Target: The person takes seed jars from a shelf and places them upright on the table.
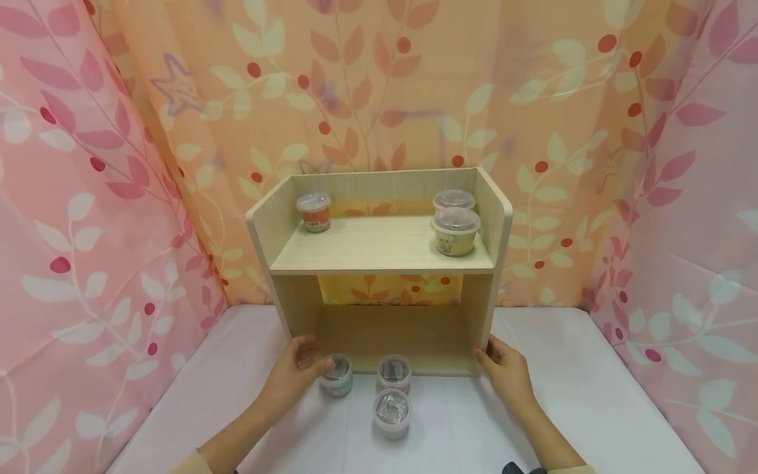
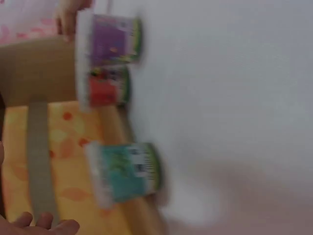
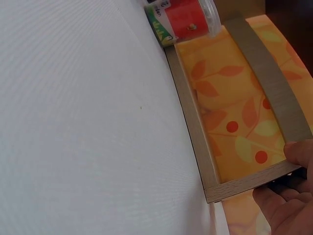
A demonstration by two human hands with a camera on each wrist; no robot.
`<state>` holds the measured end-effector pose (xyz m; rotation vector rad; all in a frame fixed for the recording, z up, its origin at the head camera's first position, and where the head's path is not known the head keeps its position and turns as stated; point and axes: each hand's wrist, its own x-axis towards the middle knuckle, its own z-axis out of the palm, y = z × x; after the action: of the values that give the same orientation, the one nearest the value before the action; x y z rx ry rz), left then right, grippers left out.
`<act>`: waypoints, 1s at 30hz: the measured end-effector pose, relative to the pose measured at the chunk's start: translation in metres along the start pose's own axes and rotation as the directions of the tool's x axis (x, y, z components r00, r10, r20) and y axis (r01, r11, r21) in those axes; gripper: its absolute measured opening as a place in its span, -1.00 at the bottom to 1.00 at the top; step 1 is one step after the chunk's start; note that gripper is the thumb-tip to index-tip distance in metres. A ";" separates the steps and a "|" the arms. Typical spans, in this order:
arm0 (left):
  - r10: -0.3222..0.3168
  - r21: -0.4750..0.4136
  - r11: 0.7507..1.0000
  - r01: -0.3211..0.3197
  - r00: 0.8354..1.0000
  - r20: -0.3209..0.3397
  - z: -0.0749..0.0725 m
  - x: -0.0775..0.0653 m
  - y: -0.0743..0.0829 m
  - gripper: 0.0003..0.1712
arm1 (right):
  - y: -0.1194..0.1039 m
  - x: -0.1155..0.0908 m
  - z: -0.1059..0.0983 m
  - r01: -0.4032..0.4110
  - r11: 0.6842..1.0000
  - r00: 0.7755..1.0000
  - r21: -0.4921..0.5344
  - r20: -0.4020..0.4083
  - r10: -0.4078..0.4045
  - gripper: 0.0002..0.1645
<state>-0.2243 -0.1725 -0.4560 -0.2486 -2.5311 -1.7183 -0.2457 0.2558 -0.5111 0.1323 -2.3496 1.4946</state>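
Observation:
A two-tier light wood shelf [image 1: 381,243] stands on the white-covered table. By its lower left side, my left hand [image 1: 296,365] has loosely bent fingers, with the thumb over or beside a teal lidded tub [image 2: 128,171]; touching cannot be made out. Its fingertips [image 2: 66,227] in the left wrist view hold nothing visible. My right hand [image 1: 510,375] grips the front edge of the right side panel [image 3: 254,182], thumb inside and fingers outside. Between the hands, a red tub [image 3: 188,20] stands at the shelf's front edge, with a purple tub [image 2: 110,40] nearer me.
On the upper tier, an orange-red tub [image 1: 316,212] stands at the left, and a yellow tub [image 1: 456,232] stands at the right before another clear-lidded tub [image 1: 453,199]. Patterned curtains [image 1: 379,85] enclose the back and sides. A dark object [image 1: 514,468] shows at the bottom edge.

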 end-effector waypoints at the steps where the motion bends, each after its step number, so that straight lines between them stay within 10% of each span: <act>1: 0.003 0.003 1.000 -0.003 1.000 0.002 -0.002 -0.001 0.009 -0.15 | 0.000 0.000 0.000 0.002 1.000 1.000 -0.001 -0.002 -0.002 -0.41; 15: 0.078 -0.021 0.997 -0.078 0.997 0.008 -0.034 -0.011 0.116 -0.14 | 0.002 0.001 0.001 0.009 1.000 1.000 0.024 0.001 -0.009 -0.39; 30: 0.219 0.094 0.973 -0.209 0.969 -0.112 -0.057 0.029 0.206 -0.10 | 0.003 0.001 0.000 0.007 1.000 1.000 0.005 0.001 -0.007 -0.39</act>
<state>-0.2183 -0.1483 -0.2414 -0.3841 -2.3815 -1.5006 -0.2476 0.2572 -0.5138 0.1418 -2.3436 1.4978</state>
